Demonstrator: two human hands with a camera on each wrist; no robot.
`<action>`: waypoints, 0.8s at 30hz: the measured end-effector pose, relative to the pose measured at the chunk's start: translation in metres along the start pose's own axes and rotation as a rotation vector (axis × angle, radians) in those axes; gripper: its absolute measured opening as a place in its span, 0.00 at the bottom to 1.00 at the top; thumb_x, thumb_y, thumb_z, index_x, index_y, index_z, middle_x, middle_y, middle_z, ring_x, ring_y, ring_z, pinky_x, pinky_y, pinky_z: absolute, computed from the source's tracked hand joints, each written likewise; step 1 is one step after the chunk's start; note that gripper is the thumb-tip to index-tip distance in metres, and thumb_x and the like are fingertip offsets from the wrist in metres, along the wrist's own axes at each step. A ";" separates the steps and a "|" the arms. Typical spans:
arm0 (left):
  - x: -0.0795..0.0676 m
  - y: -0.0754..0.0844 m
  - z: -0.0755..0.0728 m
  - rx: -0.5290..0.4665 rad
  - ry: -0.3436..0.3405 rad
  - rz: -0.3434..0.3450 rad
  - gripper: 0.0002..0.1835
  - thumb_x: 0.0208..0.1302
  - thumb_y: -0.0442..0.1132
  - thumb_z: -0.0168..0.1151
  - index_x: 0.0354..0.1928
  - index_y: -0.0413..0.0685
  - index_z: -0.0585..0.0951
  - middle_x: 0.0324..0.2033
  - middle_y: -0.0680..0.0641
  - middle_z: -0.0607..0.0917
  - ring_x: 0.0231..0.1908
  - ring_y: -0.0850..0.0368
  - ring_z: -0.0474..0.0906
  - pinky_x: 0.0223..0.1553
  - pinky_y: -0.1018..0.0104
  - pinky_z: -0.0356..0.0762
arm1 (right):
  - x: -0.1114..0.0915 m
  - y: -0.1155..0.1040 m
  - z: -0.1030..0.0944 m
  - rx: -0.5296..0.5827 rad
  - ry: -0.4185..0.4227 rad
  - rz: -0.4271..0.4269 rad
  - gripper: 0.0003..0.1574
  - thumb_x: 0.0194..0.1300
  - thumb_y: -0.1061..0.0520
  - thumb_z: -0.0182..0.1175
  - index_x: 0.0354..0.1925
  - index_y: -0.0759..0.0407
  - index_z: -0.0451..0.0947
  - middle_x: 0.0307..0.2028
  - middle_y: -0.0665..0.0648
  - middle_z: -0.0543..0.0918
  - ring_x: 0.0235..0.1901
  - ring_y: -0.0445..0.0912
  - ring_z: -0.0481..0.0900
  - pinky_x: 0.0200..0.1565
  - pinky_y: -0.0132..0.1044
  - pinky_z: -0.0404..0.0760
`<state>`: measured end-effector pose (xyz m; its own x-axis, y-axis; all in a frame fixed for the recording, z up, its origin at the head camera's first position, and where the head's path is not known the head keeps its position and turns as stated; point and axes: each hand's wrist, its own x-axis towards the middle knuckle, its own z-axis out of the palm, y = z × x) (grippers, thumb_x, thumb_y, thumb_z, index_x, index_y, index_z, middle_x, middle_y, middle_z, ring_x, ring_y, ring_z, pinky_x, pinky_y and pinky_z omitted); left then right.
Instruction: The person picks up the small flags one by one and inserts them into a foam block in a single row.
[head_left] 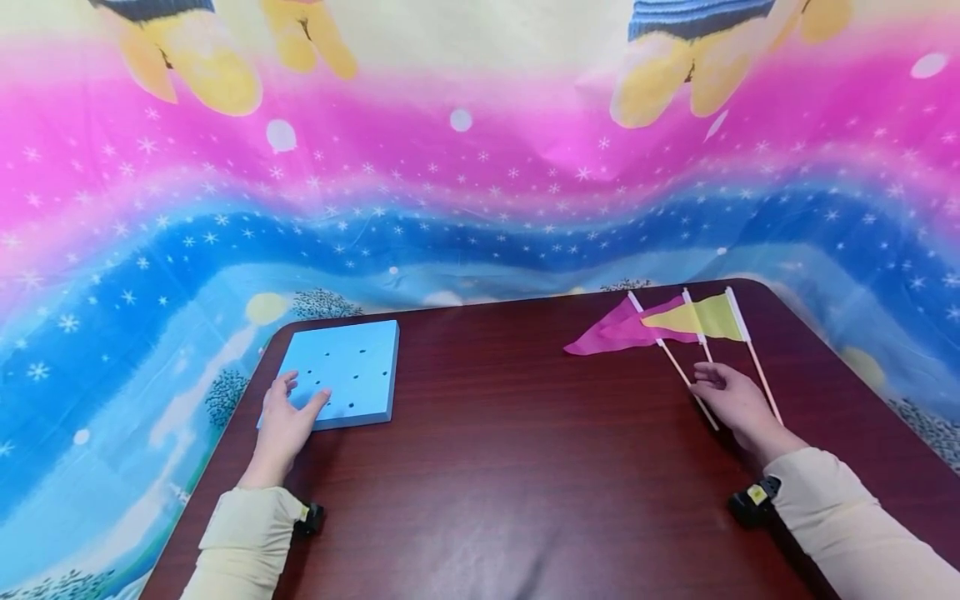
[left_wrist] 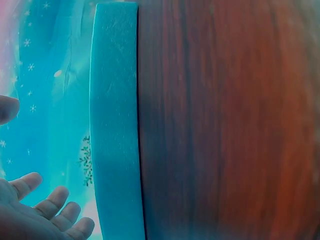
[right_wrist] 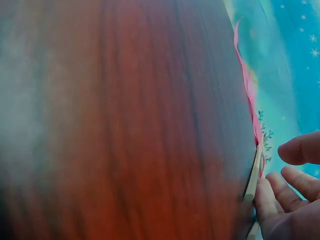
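Observation:
A light blue block (head_left: pixel 341 358) with several small holes in its top lies flat at the table's far left. My left hand (head_left: pixel 281 417) is at its near left corner, fingers loosely spread; whether it touches is unclear. In the left wrist view, thumb and fingers of the left hand (left_wrist: pixel 42 210) stand apart beside the block's side (left_wrist: pixel 116 125). Two magenta pennant flags (head_left: pixel 607 329) and a yellow-green pennant flag (head_left: pixel 720 317) lie overlapping on the right. Over their wooden sticks hovers my right hand (head_left: pixel 738 408), its thumb apart from the fingers, beside a stick (right_wrist: pixel 253 177).
The dark red-brown table (head_left: pixel 480 467) has rounded far corners. Behind it hangs a patterned cloth (head_left: pixel 480 208) in pink and blue. Each wrist carries a small black camera, the left camera (head_left: pixel 310 518) and the right camera (head_left: pixel 752 502).

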<state>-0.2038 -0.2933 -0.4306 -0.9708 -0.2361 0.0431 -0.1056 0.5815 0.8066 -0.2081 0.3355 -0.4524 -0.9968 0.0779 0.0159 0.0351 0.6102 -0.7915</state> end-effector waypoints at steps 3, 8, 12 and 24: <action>-0.001 -0.003 -0.003 0.002 0.009 -0.002 0.44 0.75 0.48 0.62 0.80 0.34 0.50 0.74 0.27 0.56 0.74 0.30 0.52 0.68 0.34 0.61 | -0.001 0.005 0.000 0.008 -0.003 0.002 0.32 0.77 0.61 0.55 0.68 0.83 0.63 0.62 0.83 0.72 0.60 0.68 0.73 0.41 0.17 0.70; 0.000 -0.009 -0.007 -0.002 0.017 -0.021 0.44 0.76 0.48 0.61 0.80 0.34 0.50 0.74 0.27 0.56 0.74 0.30 0.53 0.68 0.34 0.61 | -0.003 0.007 0.002 -0.018 0.009 0.000 0.31 0.75 0.62 0.57 0.67 0.82 0.65 0.61 0.82 0.74 0.58 0.68 0.75 0.40 0.18 0.72; 0.005 -0.014 -0.008 0.015 0.047 -0.060 0.44 0.76 0.47 0.61 0.79 0.32 0.51 0.74 0.26 0.55 0.72 0.28 0.53 0.69 0.33 0.60 | -0.003 0.004 0.002 -0.073 0.018 0.012 0.31 0.72 0.62 0.60 0.66 0.81 0.68 0.58 0.80 0.77 0.56 0.68 0.78 0.38 0.19 0.72; 0.011 -0.026 -0.020 0.027 0.035 -0.160 0.43 0.75 0.41 0.57 0.77 0.25 0.48 0.72 0.20 0.50 0.72 0.23 0.46 0.69 0.31 0.54 | 0.001 -0.003 0.003 -0.210 0.040 -0.008 0.23 0.66 0.65 0.65 0.54 0.80 0.76 0.42 0.70 0.85 0.39 0.55 0.83 0.38 0.38 0.78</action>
<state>-0.2075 -0.3265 -0.4394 -0.9331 -0.3542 -0.0631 -0.2640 0.5549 0.7889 -0.2096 0.3312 -0.4516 -0.9937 0.1011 0.0486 0.0459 0.7614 -0.6467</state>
